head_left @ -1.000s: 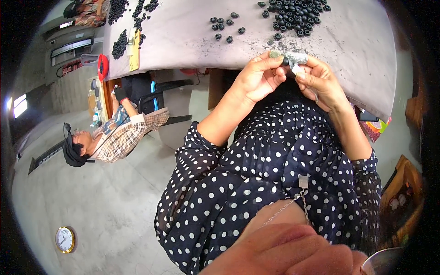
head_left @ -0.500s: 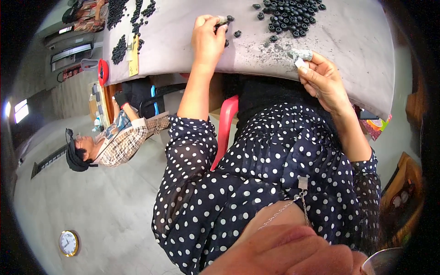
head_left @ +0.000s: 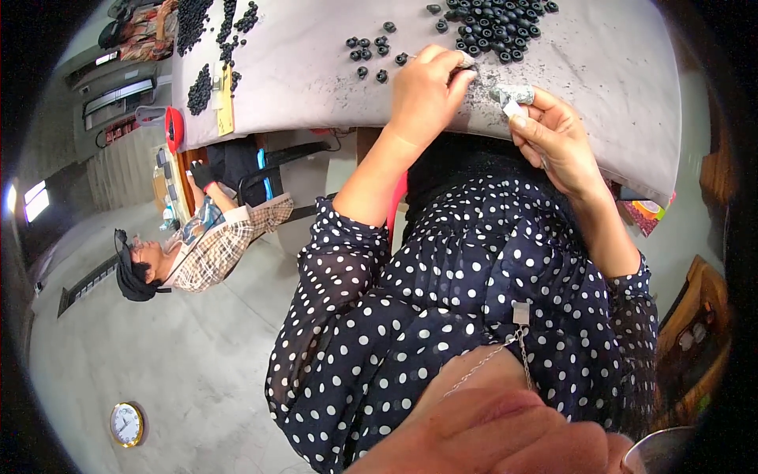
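My left hand (head_left: 430, 93) hovers over the table between a group of loose black parts and a large pile. Its thumb and wrapped forefinger are pinched together; what they hold, if anything, is hidden. My right hand (head_left: 559, 142), near the table's front edge, grips a small white piece (head_left: 513, 108) between thumb and fingers. A grey wrap (head_left: 517, 94) covers its forefinger. Several small round black parts with holes lie in a pile (head_left: 497, 28) beyond my hands. A few more loose black parts (head_left: 363, 54) are scattered left of my left hand.
Black crumbs (head_left: 438, 87) litter the grey tabletop (head_left: 292, 71). More heaps of small black parts (head_left: 200, 88) lie far left, beside a yellow strip (head_left: 226, 110) and a red bowl (head_left: 174, 129). A person in a checked shirt (head_left: 217, 257) sits to the left.
My left hand has moved right, away from the loose black parts and toward my right hand, uncovering several of those parts. My right hand has stayed nearly still with the white piece.
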A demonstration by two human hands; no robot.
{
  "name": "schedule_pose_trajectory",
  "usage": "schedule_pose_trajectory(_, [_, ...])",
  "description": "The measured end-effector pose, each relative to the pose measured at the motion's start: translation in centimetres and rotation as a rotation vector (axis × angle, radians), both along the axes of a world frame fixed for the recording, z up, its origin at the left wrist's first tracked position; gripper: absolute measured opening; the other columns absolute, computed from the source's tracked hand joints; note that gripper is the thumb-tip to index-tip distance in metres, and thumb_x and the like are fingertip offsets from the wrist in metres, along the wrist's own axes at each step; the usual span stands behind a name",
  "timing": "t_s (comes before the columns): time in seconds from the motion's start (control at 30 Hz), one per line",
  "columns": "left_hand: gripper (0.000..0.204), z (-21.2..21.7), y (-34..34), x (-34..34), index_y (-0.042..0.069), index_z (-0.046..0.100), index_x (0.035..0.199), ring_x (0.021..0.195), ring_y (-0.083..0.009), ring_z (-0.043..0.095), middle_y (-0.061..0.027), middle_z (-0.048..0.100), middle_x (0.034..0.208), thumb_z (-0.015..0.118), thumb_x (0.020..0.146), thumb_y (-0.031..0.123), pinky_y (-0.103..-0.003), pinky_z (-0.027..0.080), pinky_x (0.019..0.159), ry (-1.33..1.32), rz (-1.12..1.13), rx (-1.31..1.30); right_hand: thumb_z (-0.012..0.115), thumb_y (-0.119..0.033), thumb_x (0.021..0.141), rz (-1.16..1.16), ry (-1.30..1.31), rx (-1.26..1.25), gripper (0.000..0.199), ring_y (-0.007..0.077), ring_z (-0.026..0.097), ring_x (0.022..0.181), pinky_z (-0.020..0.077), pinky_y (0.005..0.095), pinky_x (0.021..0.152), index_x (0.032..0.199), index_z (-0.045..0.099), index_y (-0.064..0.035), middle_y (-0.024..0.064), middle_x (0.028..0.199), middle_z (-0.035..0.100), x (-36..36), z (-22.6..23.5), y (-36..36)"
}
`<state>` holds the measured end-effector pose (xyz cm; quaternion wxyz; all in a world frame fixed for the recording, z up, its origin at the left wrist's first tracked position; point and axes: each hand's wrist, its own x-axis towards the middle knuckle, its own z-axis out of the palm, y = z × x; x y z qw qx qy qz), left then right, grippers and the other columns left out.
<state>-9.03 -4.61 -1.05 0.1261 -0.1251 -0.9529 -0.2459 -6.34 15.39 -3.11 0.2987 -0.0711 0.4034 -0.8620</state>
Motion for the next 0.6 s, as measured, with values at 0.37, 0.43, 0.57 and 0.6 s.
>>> schedule_pose_trajectory(0.37, [0.013, 1.8, 0.4, 1.9, 0.002, 0.059, 0.093, 0.067, -0.0116, 0.061, -0.0074, 0.064, 0.084, 0.064, 0.081, 0.006, -0.025, 0.051, 0.062, -0.532, 0.006, 1.175, 0.061, -0.014, 0.085, -0.061, 0.012, 0.025, 0.031, 0.0004, 0.043, 0.05, 0.0302, 0.0129, 0.04, 0.112, 0.052, -0.002, -0.002, 0.069, 0.053, 0.2, 0.2, -0.4])
schedule_pose_trajectory(0.43, [0.013, 2.1, 0.2, 2.4, 0.004, 0.057, 0.095, 0.069, -0.0148, 0.061, -0.0113, 0.064, 0.088, 0.06, 0.082, 0.003, -0.028, 0.052, 0.065, -0.627, 0.005, 1.323, 0.061, -0.014, 0.085, -0.048, 0.019, 0.024, 0.032, 0.0006, 0.043, 0.05, 0.0302, 0.013, 0.04, 0.113, 0.051, -0.0023, -0.002, 0.069, 0.053, 0.2, 0.3, -0.6])
schedule_pose_trajectory(0.57, [0.012, 1.7, -0.3, 3.0, 0.005, 0.057, 0.095, 0.072, -0.015, 0.06, -0.0096, 0.063, 0.086, 0.06, 0.084, 0.006, -0.027, 0.05, 0.069, -0.849, -0.007, 1.6, 0.062, -0.014, 0.085, -0.024, 0.031, 0.026, 0.032, 0.0006, 0.042, 0.048, 0.0297, 0.0134, 0.04, 0.113, 0.051, -0.0019, -0.0021, 0.067, 0.052, 0.2, 0.5, -0.8])
schedule_pose_trajectory(0.6, [0.012, 1.7, -0.2, 3.1, 0.005, 0.057, 0.096, 0.072, -0.0149, 0.06, -0.0094, 0.063, 0.086, 0.059, 0.084, 0.006, -0.027, 0.05, 0.069, -0.861, 0.004, 1.607, 0.062, -0.014, 0.084, -0.001, 0.039, 0.034, 0.033, 0.0006, 0.042, 0.048, 0.0296, 0.0135, 0.039, 0.113, 0.051, -0.0018, -0.0022, 0.067, 0.052, 0.2, 0.5, -0.8])
